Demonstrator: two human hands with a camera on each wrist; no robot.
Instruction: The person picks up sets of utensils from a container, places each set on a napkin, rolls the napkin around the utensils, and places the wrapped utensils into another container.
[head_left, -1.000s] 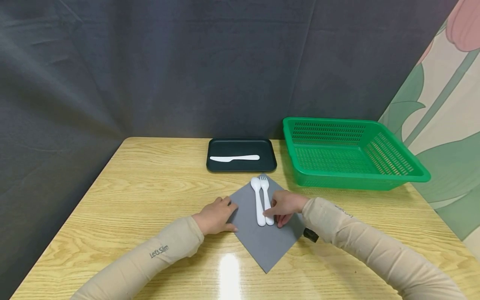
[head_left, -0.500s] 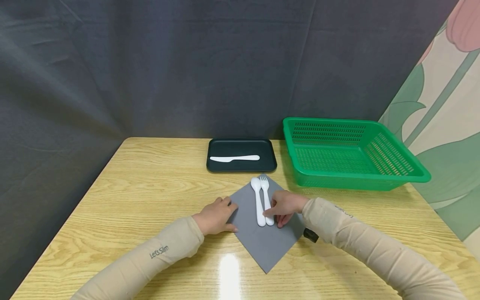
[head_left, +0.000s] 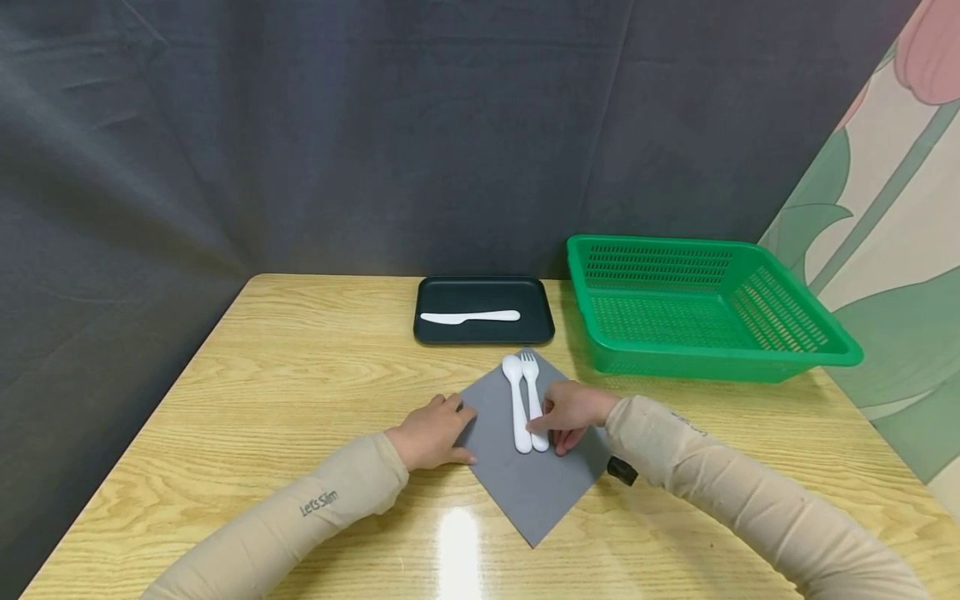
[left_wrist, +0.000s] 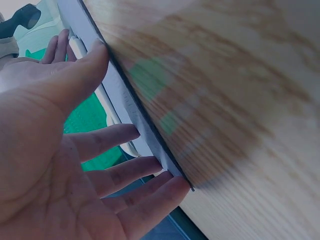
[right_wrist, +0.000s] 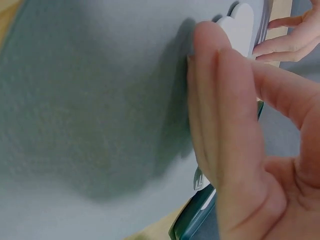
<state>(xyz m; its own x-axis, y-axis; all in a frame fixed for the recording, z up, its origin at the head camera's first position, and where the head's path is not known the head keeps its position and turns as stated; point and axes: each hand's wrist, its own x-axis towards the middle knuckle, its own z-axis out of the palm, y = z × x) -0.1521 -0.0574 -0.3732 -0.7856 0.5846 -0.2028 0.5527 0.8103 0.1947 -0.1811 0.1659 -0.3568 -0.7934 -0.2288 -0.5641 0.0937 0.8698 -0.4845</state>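
A white spoon (head_left: 516,402) and a white fork (head_left: 529,377) lie side by side on a grey square mat (head_left: 517,492), which is turned cornerwise. My right hand (head_left: 573,405) reaches across the fork's handle. Its forefinger passes over the handle to the spoon side, and other fingertips sit against the right side, so the handle is held between them. In the right wrist view, the fingers hide most of the fork. My left hand (head_left: 432,433) rests at the mat's left corner, fingers spread and relaxed, tips (left_wrist: 131,132) touching its edge.
A black tray (head_left: 480,335) bearing a white knife (head_left: 469,317) lies at the back of the wooden table (head_left: 300,392). To its right stands a green slotted basket (head_left: 690,358). A dark curtain (head_left: 390,150) hangs behind the table, and a painted wall (head_left: 885,292) borders the right.
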